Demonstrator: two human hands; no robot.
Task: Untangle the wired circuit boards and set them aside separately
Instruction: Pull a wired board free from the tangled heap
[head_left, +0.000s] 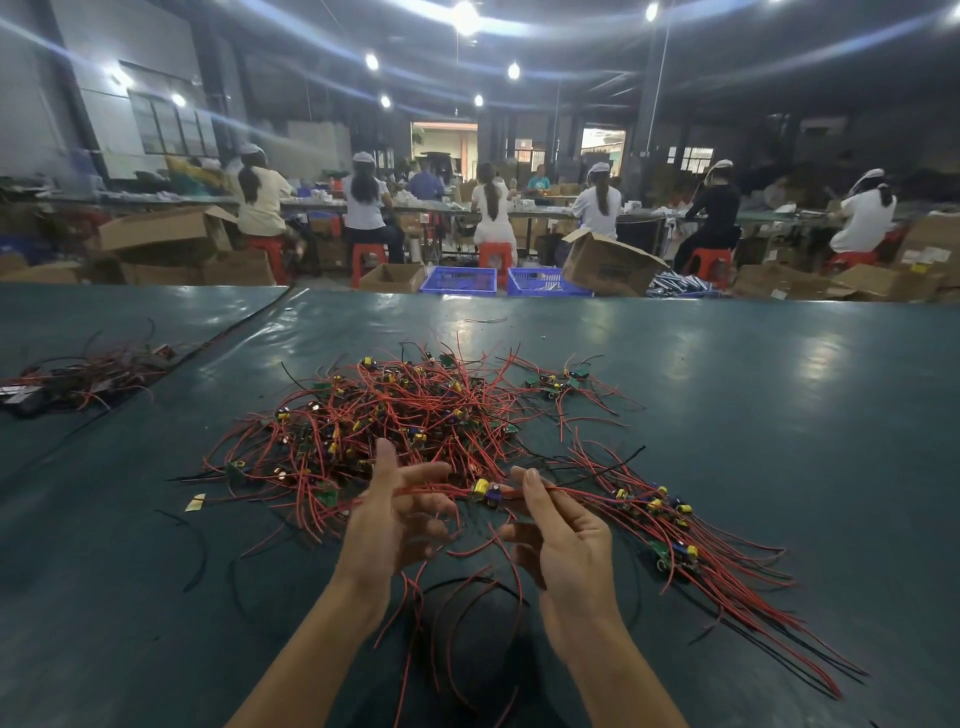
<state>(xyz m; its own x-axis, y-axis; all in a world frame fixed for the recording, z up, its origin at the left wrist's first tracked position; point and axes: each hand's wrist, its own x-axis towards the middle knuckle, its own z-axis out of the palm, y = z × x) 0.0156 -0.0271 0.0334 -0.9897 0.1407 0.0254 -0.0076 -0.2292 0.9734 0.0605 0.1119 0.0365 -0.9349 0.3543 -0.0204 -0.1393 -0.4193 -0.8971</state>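
Observation:
A big tangled heap of small circuit boards with red and black wires (400, 415) lies on the dark green table (753, 395). Between my hands, above the table, hangs one wired board (485, 491) with a yellow part. My left hand (400, 514) holds its red wires between thumb and fingers. On the other side, my right hand (561, 535) pinches the wires next to the board. To the right, several boards lie side by side in a row (670, 525), their wires trailing toward the near right.
Another dark bundle of wired parts (88, 374) lies at the far left of the table. A few loose boards (558, 382) sit behind the heap on the right. Beyond the table's far edge are cardboard boxes, blue crates (460, 280) and seated workers on red stools.

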